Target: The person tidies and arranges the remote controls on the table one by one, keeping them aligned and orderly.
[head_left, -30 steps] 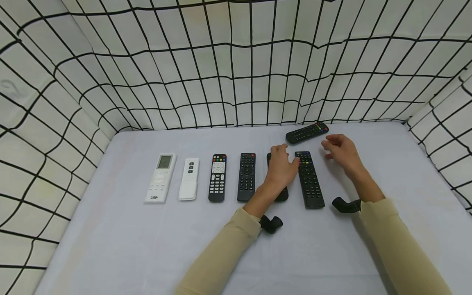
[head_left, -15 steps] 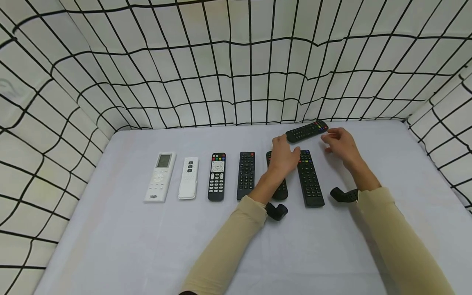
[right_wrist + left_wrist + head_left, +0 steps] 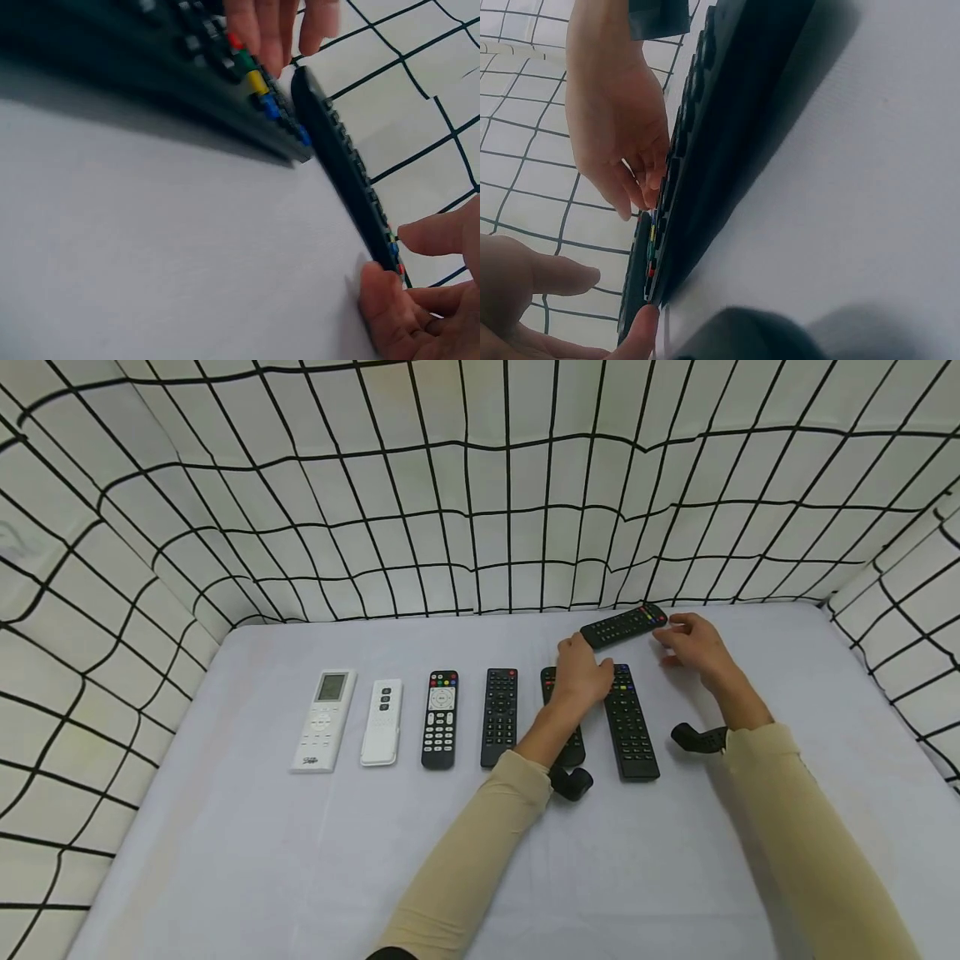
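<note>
A black remote control (image 3: 623, 625) lies slanted at the back of the table, coloured buttons at its right end. My left hand (image 3: 581, 675) reaches its left end with the fingertips; the thumb stands apart, over the top of another black remote (image 3: 631, 727). At the slanted remote's right end is my right hand (image 3: 699, 647), fingers bent loosely. In the right wrist view its fingertips (image 3: 381, 281) lie close around that end; whether they press it I cannot tell. Beneath my left hand and wrist, one more black remote (image 3: 572, 747) is partly hidden.
In the row to the left lie a white remote with a screen (image 3: 324, 721), a slim white remote (image 3: 382, 722), a black remote with white keys (image 3: 440, 720) and a black remote (image 3: 499, 717). Black wire grid (image 3: 480, 514) borders the back and sides of the white table (image 3: 247, 860).
Both hands have moved farther back, toward the two ends of the slanted remote. The remotes stay where they were; the head view shifts slightly.
</note>
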Tool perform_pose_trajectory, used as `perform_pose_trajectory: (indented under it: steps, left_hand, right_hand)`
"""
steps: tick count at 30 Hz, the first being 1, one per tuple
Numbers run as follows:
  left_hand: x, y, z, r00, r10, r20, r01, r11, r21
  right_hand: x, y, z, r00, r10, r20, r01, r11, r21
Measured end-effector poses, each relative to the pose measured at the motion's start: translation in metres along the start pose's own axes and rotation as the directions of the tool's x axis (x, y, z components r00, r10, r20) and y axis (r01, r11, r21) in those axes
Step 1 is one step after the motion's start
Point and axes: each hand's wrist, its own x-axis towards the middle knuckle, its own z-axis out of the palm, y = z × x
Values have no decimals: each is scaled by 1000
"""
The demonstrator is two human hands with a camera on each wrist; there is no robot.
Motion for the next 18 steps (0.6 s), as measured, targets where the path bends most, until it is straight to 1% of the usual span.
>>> perform_pose_trajectory:
  steps: [4,8,13,18]
  left_hand:
    - [1,1,-1,1000,-2,4,2,1000,12]
    - [1,1,-2,1000,-5,12,5,1000,3]
    - [3,0,0,1000,7,17,-6,1000,-27]
    - [2,-3,0,1000,26,10,-25,998,-61]
  right_hand:
    - [3,-3,-2,999,14,30,-13,999,-44]
    - [5,-5,-3,998,26,49,-23,998,-63]
    - [5,-5,-3,999,28,41,-26,998,-57]
    - [4,-3,-1,1000,18,15,-18,1000,-20]
